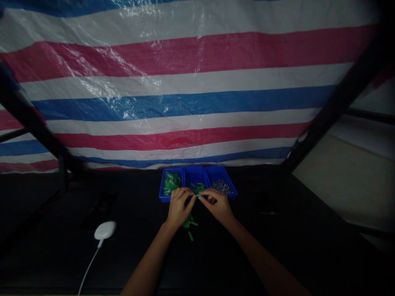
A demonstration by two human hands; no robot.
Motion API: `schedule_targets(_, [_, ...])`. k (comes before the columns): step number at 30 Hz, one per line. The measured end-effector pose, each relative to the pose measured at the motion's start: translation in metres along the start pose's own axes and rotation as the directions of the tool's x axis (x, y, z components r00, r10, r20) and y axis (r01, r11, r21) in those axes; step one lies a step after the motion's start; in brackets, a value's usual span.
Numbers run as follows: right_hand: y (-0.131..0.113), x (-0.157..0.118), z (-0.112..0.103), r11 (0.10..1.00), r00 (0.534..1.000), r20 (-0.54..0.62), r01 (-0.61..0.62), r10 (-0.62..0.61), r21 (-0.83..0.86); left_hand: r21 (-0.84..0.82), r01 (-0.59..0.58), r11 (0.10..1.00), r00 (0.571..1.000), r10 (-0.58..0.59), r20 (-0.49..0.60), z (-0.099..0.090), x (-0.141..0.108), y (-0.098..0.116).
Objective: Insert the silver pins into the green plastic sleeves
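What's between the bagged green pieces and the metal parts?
In the head view, the middle blue bin, with loose green pieces in it; the left hand and right hand partly hide its near edge.

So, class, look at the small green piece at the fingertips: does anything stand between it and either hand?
Nothing visible does. The left hand and right hand meet at the green piece, with the blue tray beside them, not between.

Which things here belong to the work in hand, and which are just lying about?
Likely part of the work:
green piece between left hand and right hand
loose green pieces on the table
blue tray
metal pieces in it

Likely just about:
white device
its cable
striped sheet
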State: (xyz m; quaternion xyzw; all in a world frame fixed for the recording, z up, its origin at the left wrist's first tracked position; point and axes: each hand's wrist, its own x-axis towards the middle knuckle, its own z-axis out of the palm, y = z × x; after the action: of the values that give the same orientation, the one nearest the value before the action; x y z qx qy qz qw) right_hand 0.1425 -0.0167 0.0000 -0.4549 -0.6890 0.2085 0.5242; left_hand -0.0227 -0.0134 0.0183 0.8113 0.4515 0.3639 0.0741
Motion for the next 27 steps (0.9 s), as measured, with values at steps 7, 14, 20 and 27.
schedule_targets(7, [-0.0030, -0.0004, 0.0029, 0.999, 1.000, -0.011, 0.026, -0.025, 0.047, 0.001, -0.045, 0.999, 0.999, 0.045, 0.020, 0.0025, -0.0011, 0.0029])
schedule_targets(14, [-0.0003, -0.0011, 0.0032, 0.997, 0.999, -0.004, 0.042, -0.042, 0.058, -0.003, -0.065, 0.998, 0.997, 0.065, 0.033, 0.0049, -0.0020, 0.0043])
schedule_targets(20, [0.0009, -0.0002, 0.0036, 0.997, 0.999, -0.004, 0.035, -0.035, 0.073, -0.014, -0.070, 0.997, 0.997, 0.070, 0.012, 0.0072, -0.0025, 0.0030])
schedule_targets(27, [0.0017, 0.0004, 0.0004, 0.998, 0.999, 0.031, 0.036, -0.038, 0.060, -0.011, -0.071, 0.997, 0.997, 0.071, -0.006, 0.0053, -0.0023, 0.0044])
